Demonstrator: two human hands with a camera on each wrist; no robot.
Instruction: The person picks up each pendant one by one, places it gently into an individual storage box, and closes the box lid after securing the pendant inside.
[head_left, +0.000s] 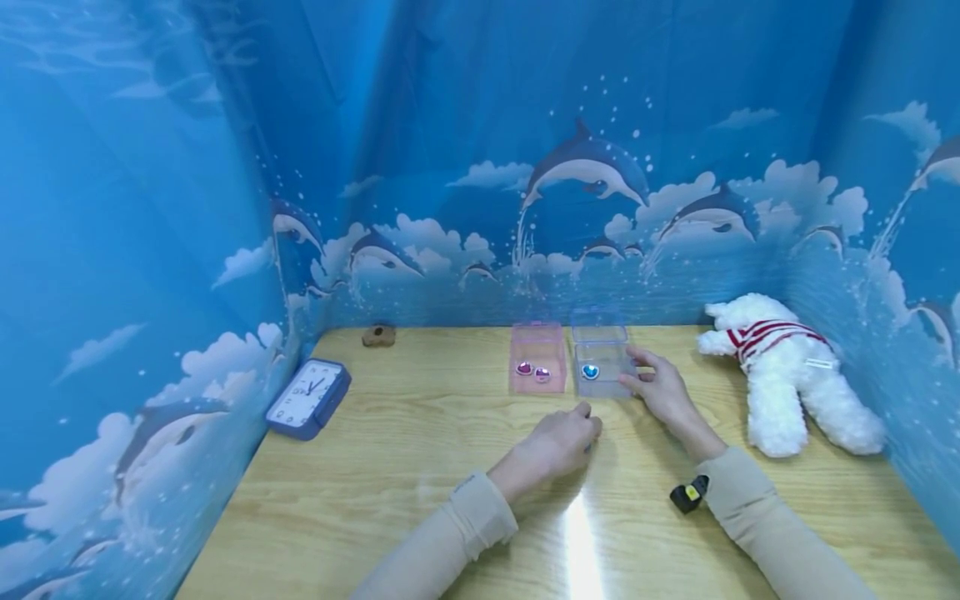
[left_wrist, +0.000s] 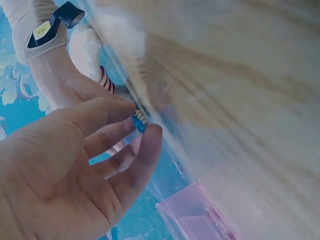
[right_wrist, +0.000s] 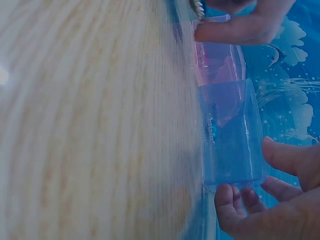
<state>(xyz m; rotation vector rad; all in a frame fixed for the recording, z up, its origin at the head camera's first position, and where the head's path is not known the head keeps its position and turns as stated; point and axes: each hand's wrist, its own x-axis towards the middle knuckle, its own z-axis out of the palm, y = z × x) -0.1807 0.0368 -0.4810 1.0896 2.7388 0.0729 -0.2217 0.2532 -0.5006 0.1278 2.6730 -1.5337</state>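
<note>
Dolphin-print curtain (head_left: 465,100) hung behind the wood tbl (head_left: 330,492). L hand (head_left: 557,442) pinched a blue gem (left_wrist: 140,121) just in front of the clear blue box (head_left: 609,385); R hand (head_left: 666,396) gripped box's R side. Light pinch & steady box prob. worked best.

Both our arms (head_left: 438,542) are out in front, angling inward. Our left hand (head_left: 555,442) has its fingertips (left_wrist: 152,137) pinched together, while our right hand (head_left: 663,392) sits a bit farther out, fingers (right_wrist: 227,207) curled, thumb (right_wrist: 285,156) apart.
</note>
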